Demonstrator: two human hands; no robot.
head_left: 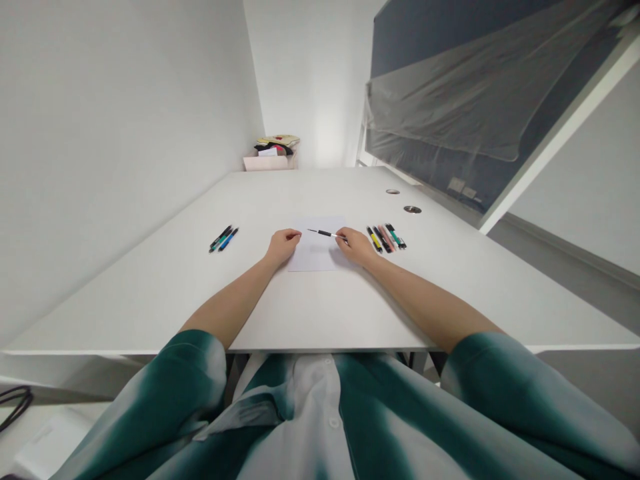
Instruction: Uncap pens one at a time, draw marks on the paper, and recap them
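My right hand (355, 247) is closed on a pen (326, 233) with a black grip and a pale stretch of barrel by the fingers. A long thin dark tip sticks out of the pen's front end, toward the left. My left hand (283, 245) lies at the left edge of a white sheet of paper (313, 261). Its fingers are pinched together, and whatever they may hold is too small to tell. Some gap separates the pen's tip from the left fingertips. Beneath the pen lies the paper, flat on the white table (300, 307).
Several pens (387, 238), yellow, black, pink and green, lie in a row right of my right hand. Another group of pens (223, 239), black, green and blue, lies at left. A pale bin (270, 163) stands at the far end. Two round metal discs (413, 209) sit at right.
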